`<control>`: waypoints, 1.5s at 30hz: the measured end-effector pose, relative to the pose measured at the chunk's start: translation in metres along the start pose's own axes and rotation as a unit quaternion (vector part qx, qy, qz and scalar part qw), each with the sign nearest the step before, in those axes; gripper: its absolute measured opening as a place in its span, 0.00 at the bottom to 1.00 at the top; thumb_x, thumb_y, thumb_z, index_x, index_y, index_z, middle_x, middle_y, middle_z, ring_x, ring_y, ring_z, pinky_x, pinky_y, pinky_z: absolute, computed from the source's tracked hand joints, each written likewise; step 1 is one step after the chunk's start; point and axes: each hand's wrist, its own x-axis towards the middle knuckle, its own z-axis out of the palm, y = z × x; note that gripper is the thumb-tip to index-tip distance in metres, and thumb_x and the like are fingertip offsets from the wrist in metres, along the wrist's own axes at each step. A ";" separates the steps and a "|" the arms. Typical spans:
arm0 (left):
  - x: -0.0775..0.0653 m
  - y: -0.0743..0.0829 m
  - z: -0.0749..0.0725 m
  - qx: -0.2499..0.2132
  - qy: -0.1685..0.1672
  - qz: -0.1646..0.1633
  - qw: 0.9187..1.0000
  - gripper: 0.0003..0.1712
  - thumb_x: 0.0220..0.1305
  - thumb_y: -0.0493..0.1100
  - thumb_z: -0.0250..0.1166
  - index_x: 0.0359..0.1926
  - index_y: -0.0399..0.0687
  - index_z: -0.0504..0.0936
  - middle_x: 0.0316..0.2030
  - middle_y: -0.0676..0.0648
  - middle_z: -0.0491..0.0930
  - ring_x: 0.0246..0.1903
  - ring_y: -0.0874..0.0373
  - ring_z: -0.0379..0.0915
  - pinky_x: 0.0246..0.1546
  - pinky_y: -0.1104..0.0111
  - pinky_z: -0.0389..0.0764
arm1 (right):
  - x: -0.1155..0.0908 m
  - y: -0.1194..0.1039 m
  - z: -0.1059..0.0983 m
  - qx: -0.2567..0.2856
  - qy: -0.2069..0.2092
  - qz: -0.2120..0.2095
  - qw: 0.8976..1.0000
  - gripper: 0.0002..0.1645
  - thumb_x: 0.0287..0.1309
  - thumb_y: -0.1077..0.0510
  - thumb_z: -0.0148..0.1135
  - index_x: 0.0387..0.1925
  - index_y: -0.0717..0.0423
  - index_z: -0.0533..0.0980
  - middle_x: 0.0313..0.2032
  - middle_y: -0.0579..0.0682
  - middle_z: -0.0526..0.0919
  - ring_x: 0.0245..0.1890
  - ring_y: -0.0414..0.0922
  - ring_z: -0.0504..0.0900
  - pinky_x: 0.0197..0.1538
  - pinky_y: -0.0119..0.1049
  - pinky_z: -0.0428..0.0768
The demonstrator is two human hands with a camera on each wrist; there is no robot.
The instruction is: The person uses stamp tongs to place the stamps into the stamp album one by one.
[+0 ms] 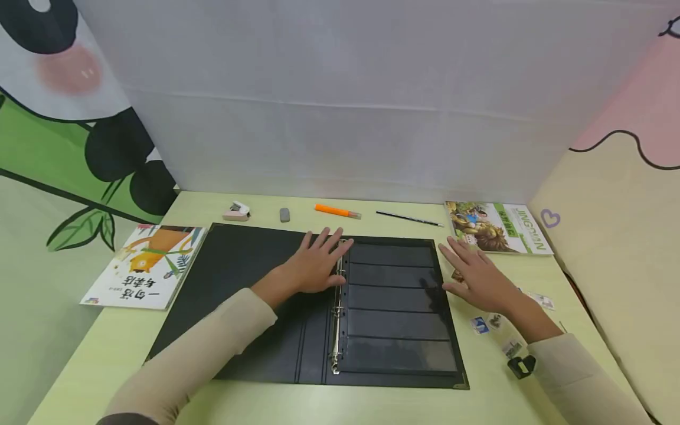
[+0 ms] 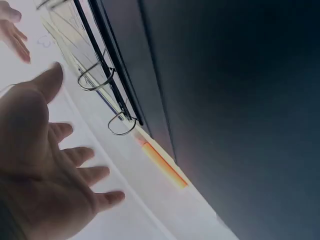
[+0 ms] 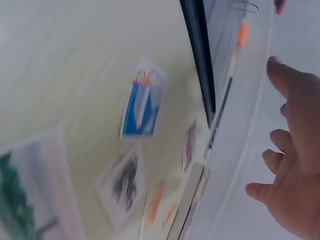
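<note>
A black ring-bound stamp album (image 1: 252, 254) lies spread on the table, with a page of clear-fronted strip pockets (image 1: 395, 301) on its right side. Above the metal rings (image 1: 336, 330) is my left hand (image 1: 317, 264), fingers spread and holding nothing. My right hand (image 1: 475, 276), also spread with nothing in it, is by the page's right edge. In the left wrist view a gap separates the left palm (image 2: 45, 150) from the rings. Several loose stamps lie around and under the right forearm, among them a blue one (image 1: 479, 325), seen closer in the right wrist view.
Along the back are a small stapler (image 1: 236, 211), a grey eraser (image 1: 284, 215), an orange marker (image 1: 337, 211) and a thin dark pencil (image 1: 409, 219). Booklets flank the album: one at left (image 1: 146, 265), one at back right (image 1: 499, 228). A black object (image 1: 522, 366) lies beside the right sleeve.
</note>
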 end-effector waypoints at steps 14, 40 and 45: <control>0.068 -0.006 0.003 -0.058 -0.040 -0.033 0.997 0.33 0.65 0.58 0.60 0.66 0.50 0.67 0.63 0.43 0.68 0.59 0.48 0.69 0.55 0.55 0.74 | -0.106 0.073 -0.012 0.035 0.001 0.145 0.989 0.34 0.63 0.48 0.60 0.63 0.65 0.66 0.57 0.68 0.70 0.54 0.65 0.72 0.50 0.62 0.71; 0.095 0.013 0.020 -0.022 -0.049 -0.089 0.995 0.21 0.61 0.55 0.66 0.47 0.47 0.76 0.49 0.43 0.70 0.47 0.49 0.65 0.45 0.56 0.75 | -0.174 0.100 0.007 0.044 -0.060 0.225 0.972 0.10 0.63 0.57 0.58 0.39 0.60 0.72 0.26 0.45 0.71 0.23 0.32 0.62 0.27 0.30 0.62; 0.095 0.013 0.013 -0.017 -0.071 -0.091 0.993 0.22 0.60 0.54 0.66 0.48 0.45 0.75 0.51 0.41 0.67 0.48 0.48 0.61 0.50 0.56 0.70 | -0.169 0.095 0.000 0.043 -0.064 0.221 0.972 0.09 0.63 0.61 0.55 0.41 0.64 0.72 0.29 0.46 0.75 0.23 0.33 0.66 0.26 0.31 0.65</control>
